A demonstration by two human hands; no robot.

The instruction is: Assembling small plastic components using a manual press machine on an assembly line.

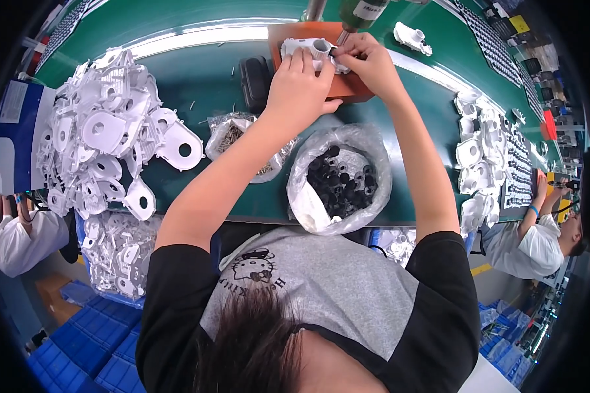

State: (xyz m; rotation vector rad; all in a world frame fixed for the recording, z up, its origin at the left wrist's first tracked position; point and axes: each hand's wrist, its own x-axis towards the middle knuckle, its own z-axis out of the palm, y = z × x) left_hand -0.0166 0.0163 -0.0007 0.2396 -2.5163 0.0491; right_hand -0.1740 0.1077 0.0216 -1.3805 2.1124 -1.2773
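A white plastic housing point(321, 47) with a round collar lies on an orange fixture point(288, 31) at the far middle of the bench. My left hand point(301, 80) grips its near side, fingers over the top and thumb apart. On the housing's right side, my right hand point(368, 64) pinches a small black part point(334, 52), mostly covered by the fingertips. A green power screwdriver point(360, 13) hangs just above, its metal bit pointing down close to my right fingers.
White covers point(105, 131) are heaped at left. Bags of screws point(233, 136) and black caps point(341, 180) lie before me. Beside the fixture sits a black case point(254, 82). Another housing point(412, 38) and a row of white parts point(472, 150) are at right. Co-workers sit both sides.
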